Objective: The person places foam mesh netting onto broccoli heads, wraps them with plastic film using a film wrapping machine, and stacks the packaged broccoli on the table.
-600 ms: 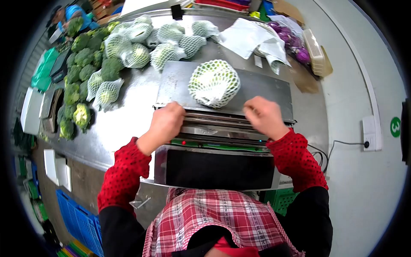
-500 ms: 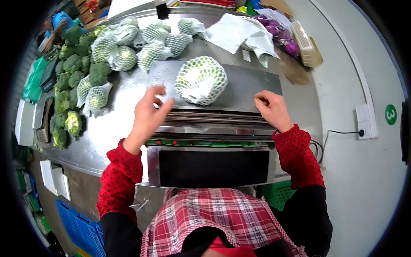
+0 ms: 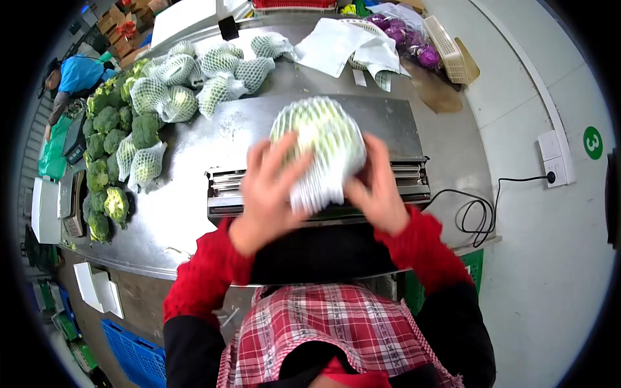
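A pale green vegetable head (image 3: 323,129) in a white foam net is lifted between my two hands, slightly blurred by motion. My left hand (image 3: 272,191) presses its fingers against the near left side. On the right side, my right hand (image 3: 380,187) grips it with the thumb toward me. The bunched end of the net points down toward me. Beneath it lies the wrapping machine, with a metal plate (image 3: 394,126), rollers (image 3: 409,174) and a black pad (image 3: 323,255) at the front, partly hidden by my hands.
Several net-wrapped heads (image 3: 178,103) and bare broccoli (image 3: 113,139) lie at the left. White sheets (image 3: 333,48), purple vegetables (image 3: 427,57) and a cream basket (image 3: 446,48) are at the back right. A black cable (image 3: 475,207) runs to the wall socket. A person in blue (image 3: 81,71) bends at far left.
Both hands have come together around the netted vegetable head, which was resting on the metal plate. It is now raised, turned and nearer to me. The view has shifted slightly.
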The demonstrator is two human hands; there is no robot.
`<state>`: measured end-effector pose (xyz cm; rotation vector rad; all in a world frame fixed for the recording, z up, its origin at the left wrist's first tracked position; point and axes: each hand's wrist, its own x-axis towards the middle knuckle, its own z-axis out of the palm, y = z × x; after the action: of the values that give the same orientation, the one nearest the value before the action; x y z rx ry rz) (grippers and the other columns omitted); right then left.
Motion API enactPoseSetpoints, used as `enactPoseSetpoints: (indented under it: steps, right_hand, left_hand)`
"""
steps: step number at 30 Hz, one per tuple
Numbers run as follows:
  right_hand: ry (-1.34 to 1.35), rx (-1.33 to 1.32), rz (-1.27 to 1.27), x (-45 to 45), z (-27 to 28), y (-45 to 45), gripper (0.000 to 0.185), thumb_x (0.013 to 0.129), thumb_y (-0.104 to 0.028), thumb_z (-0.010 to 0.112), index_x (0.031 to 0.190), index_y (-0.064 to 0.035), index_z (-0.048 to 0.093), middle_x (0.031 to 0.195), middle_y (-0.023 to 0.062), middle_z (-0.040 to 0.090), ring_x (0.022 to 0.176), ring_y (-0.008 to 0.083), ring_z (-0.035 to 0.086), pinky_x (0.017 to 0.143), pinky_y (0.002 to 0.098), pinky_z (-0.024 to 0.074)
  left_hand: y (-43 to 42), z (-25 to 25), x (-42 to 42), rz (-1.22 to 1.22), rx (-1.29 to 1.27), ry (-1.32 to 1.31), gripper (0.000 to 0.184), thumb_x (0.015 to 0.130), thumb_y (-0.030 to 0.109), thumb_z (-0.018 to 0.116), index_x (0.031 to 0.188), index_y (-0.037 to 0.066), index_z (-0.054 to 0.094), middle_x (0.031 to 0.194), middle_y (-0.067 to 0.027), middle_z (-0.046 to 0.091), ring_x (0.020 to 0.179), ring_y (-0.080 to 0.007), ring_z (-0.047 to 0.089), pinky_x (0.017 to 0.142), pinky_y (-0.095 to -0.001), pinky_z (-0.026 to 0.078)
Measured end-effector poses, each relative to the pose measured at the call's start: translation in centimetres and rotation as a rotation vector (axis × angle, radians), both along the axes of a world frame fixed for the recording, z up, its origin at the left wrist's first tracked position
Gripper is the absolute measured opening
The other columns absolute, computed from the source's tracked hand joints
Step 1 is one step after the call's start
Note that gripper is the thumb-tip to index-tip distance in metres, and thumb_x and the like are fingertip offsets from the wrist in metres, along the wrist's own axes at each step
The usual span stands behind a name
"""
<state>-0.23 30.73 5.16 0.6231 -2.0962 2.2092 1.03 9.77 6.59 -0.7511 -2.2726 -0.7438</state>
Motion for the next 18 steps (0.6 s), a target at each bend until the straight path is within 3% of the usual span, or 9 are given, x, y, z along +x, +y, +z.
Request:
enactPoseSetpoints:
  steps: [3, 5, 7, 9, 11, 12, 13, 15, 18]
  right_hand:
    - [-0.008, 0.203, 0.116, 7.5, -3.0, 3.4, 0.067, 0.078, -0.03, 0.077, 0.121, 0.0013, 0.036, 0.118, 0.0156, 0.05, 0.102, 0.0204, 0.055, 0.085, 0.0347, 0.0474]
    - [-0.353, 0.259, 0.138, 11.5, -5.6, 3.1, 0.062, 0.077, -0.028, 0.078, 0.114, 0.0009, 0.038, 0.108, 0.0152, 0.055, 0.093, 0.0204, 0.058, 0.08, 0.0337, 0.0486]
    - [-0.257, 0.417, 0.157, 12.6, -5.5, 2.9, 0.061, 0.075, -0.027, 0.079, 0.114, 0.0017, 0.041, 0.098, 0.0169, 0.059, 0.087, 0.0208, 0.062, 0.075, 0.0334, 0.0505]
    - [-0.159, 0.569, 0.239, 10.1, -2.4, 4.4, 0.043, 0.07, -0.02, 0.08, 0.103, -0.0011, 0.06, 0.095, 0.0158, 0.066, 0.084, 0.0199, 0.066, 0.072, 0.0331, 0.0532]
    - [0.003, 0.455, -0.053, 6.5, -2.0, 7.9, 0.03, 0.075, -0.007, 0.07, 0.104, -0.0012, 0.064, 0.1, 0.0115, 0.067, 0.086, 0.0176, 0.065, 0.074, 0.0295, 0.0527]
    - [-0.061, 0.622, -0.289, 4.7, -1.1, 9.7, 0.03, 0.078, -0.004, 0.066, 0.108, 0.0003, 0.062, 0.106, 0.012, 0.065, 0.092, 0.0194, 0.064, 0.079, 0.0305, 0.0515]
    - [0.274, 0.757, -0.429, 2.4, -0.6, 10.9, 0.03, 0.082, -0.006, 0.064, 0.11, 0.0022, 0.06, 0.111, 0.0154, 0.063, 0.095, 0.0276, 0.063, 0.082, 0.0336, 0.0501]
    - [0.503, 1.172, -0.561, -0.9, -2.5, 14.9, 0.035, 0.082, -0.013, 0.066, 0.112, 0.0035, 0.058, 0.109, 0.018, 0.061, 0.096, 0.0361, 0.06, 0.083, 0.0384, 0.0483]
    - [0.368, 1.183, -0.391, -3.6, -5.5, 17.4, 0.034, 0.082, -0.018, 0.067, 0.108, 0.0031, 0.06, 0.102, 0.0194, 0.061, 0.093, 0.0393, 0.058, 0.081, 0.0417, 0.0472]
  left_hand:
    - [-1.2, -5.7, 8.0, -0.149, -0.161, 0.416, 0.044, 0.074, 0.021, 0.071, 0.117, 0.018, 0.065, 0.129, -0.0098, 0.058, 0.096, -0.0287, 0.056, 0.073, -0.0336, 0.049]
    - [-2.8, -6.1, 11.6, -0.316, -0.331, 0.042, 0.042, 0.078, 0.019, 0.066, 0.121, 0.02, 0.062, 0.128, -0.0087, 0.057, 0.087, -0.0228, 0.055, 0.064, -0.028, 0.045]
    - [-3.4, -7.1, 11.6, -0.401, -0.334, 0.023, 0.043, 0.079, 0.018, 0.066, 0.122, 0.019, 0.061, 0.126, -0.0083, 0.059, 0.085, -0.0213, 0.054, 0.064, -0.0283, 0.045]
    - [-4.9, -6.5, 11.3, -0.546, -0.317, -0.089, 0.045, 0.076, 0.019, 0.069, 0.12, 0.013, 0.06, 0.124, -0.0098, 0.06, 0.086, -0.0194, 0.055, 0.065, -0.0312, 0.047]
    - [-7.1, -6.1, 10.1, -0.387, -0.196, -0.115, 0.047, 0.075, 0.023, 0.072, 0.119, 0.008, 0.059, 0.121, -0.0133, 0.061, 0.089, -0.0252, 0.058, 0.07, -0.0346, 0.049]
    - [-8.3, -5.9, 8.2, -0.072, -0.126, -0.063, 0.048, 0.075, 0.025, 0.073, 0.118, 0.007, 0.059, 0.118, -0.0144, 0.062, 0.089, -0.0281, 0.059, 0.072, -0.0363, 0.05]
    - [-9.4, -5.8, 6.1, 0.232, -0.043, -0.01, 0.05, 0.075, 0.027, 0.074, 0.117, 0.005, 0.058, 0.115, -0.0155, 0.062, 0.089, -0.0309, 0.06, 0.075, -0.0379, 0.05]
    - [-12.4, -5.6, 1.8, 0.543, -0.225, 0.091, 0.048, 0.078, 0.028, 0.072, 0.116, 0.002, 0.058, 0.104, -0.0159, 0.064, 0.087, -0.0345, 0.061, 0.075, -0.0402, 0.05]
    - [-13.9, -9.5, -0.2, 0.506, -0.039, -0.41, 0.043, 0.079, 0.029, 0.073, 0.11, 0.002, 0.061, 0.095, -0.0153, 0.064, 0.083, -0.0338, 0.063, 0.071, -0.0398, 0.05]
